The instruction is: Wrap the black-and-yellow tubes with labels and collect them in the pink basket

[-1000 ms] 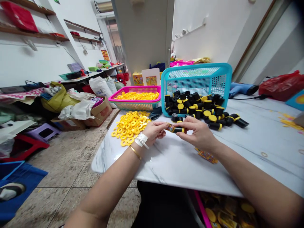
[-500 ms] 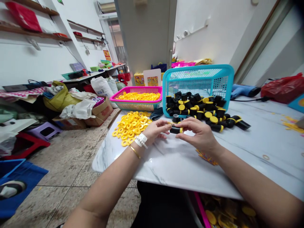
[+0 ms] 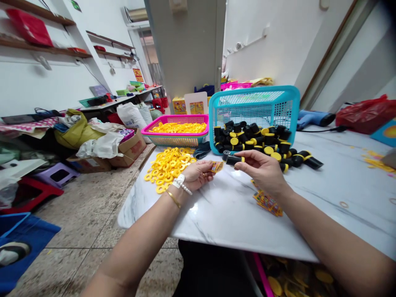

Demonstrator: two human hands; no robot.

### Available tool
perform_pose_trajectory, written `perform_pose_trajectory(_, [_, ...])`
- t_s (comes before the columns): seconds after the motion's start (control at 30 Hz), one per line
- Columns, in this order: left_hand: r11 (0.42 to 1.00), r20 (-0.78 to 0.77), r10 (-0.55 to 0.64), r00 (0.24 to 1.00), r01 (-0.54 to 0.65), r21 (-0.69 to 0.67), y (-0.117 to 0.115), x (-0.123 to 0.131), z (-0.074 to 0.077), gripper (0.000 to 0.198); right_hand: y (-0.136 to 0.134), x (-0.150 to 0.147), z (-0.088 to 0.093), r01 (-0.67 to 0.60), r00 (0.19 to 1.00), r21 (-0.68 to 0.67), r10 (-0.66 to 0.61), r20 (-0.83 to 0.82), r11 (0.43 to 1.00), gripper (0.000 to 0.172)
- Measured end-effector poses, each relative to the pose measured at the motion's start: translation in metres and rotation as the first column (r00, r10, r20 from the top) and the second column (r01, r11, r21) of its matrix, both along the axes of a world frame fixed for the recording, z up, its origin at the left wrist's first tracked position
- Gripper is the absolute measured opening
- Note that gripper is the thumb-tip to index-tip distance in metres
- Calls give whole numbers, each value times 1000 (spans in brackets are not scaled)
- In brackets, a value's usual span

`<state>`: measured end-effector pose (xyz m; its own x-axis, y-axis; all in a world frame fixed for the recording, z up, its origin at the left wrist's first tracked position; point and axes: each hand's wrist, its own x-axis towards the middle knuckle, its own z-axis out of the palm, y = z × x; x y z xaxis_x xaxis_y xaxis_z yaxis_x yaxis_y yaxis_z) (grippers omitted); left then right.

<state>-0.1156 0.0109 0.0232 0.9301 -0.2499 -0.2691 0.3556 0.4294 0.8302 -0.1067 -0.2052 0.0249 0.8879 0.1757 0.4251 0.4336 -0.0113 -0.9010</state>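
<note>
Between the thumb and fingers of my left hand (image 3: 199, 175) is a small printed yellow card (image 3: 217, 166). My right hand (image 3: 262, 168) pinches a short black cylinder (image 3: 233, 160) with a yellow end, lying sideways just to the right of the card and apart from it. Below my right hand, a stack of printed cards (image 3: 267, 203) is spread on the table. Yellow rings (image 3: 168, 167) lie heaped beyond my left hand. Behind my right hand, more black cylinders with yellow caps (image 3: 253, 138) spill from a tipped blue basket (image 3: 255, 93).
A pink-rimmed basket (image 3: 148, 131) of yellow pieces stands at the back of the marbled table (image 3: 213, 225). A blue tool with a cord (image 3: 315, 119) and a red plastic bag (image 3: 366, 115) lie to the right. Below the table edge is a pink-edged container (image 3: 262, 274).
My hands have drawn apart. The card in my left hand now shows its printed face, and the black cylinder has moved slightly right and up. The view has shifted a little.
</note>
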Motion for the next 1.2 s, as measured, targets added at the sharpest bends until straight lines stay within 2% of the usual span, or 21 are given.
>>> perform_pose_trajectory(0.13, [996,-74,48,996,-54,-74,-4,-2,2,9,6,-6,-1,-27,999,3,27,17,1000,35])
perform_pose_trajectory(0.27, [986,-99,33,995,-48,-157,-6,-4,4,2,10,-8,-7,-48,997,-26,49,57,999,33])
perform_pose_trajectory(0.4, [970,-99,-2,995,-22,-240,-5,-3,3,4,8,-6,-10,31,980,-175,5,201,984,32])
perform_pose_trajectory(0.53, [966,-90,-17,996,-7,-259,-4,-1,0,5,6,-7,-7,140,929,-294,-22,370,945,27])
perform_pose_trajectory(0.77, [987,-14,-10,1000,7,-159,-6,-3,-4,13,5,-11,-1,141,887,-403,66,457,904,17])
perform_pose_trajectory(0.97, [1000,100,3,995,-3,0,-5,-3,-5,30,5,-11,-2,172,916,-433,17,400,885,18])
perform_pose_trajectory(1.1, [999,109,14,994,-19,44,-6,-3,-5,32,5,-12,-2,278,863,-380,-56,503,882,21])
perform_pose_trajectory(1.2, [992,133,87,987,-98,82,-6,-3,-4,34,6,-14,-1,280,841,-363,-45,540,889,24])
